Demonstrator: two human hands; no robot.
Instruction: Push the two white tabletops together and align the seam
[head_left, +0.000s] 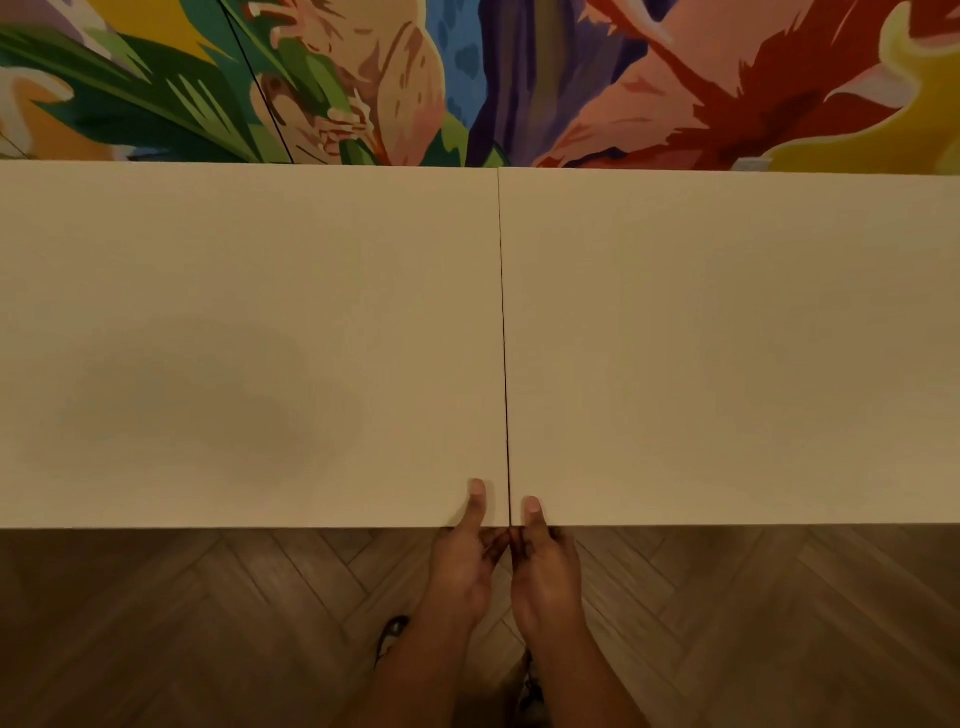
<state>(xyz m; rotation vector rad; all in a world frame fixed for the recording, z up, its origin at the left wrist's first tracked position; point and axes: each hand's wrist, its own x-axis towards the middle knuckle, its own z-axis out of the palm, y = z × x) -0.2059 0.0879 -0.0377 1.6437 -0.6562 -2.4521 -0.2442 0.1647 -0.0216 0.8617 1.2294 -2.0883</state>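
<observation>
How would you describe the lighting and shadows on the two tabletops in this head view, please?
In the head view, the light is dim and warm, tinting both white tops beige; a soft oval shadow darkens the left tabletop, while the right tabletop looks more even; no glare shows; the seam reads as a crisp dark line; the table edges bow only slightly from the wide lens.

An indoor room of a decorated, public-looking kind is suggested, perhaps a café, lounge or shared office, though which one cannot be told. A large painted mural (519, 78) in bold greens, pinks, reds, blues and yellows is seen covering the wall behind. Two plain white tables (727, 338) are set just against it, side by side. The floor (208, 623) is laid in dark wood planks in a herringbone pattern. Warm, dim lighting is cast over everything.
</observation>
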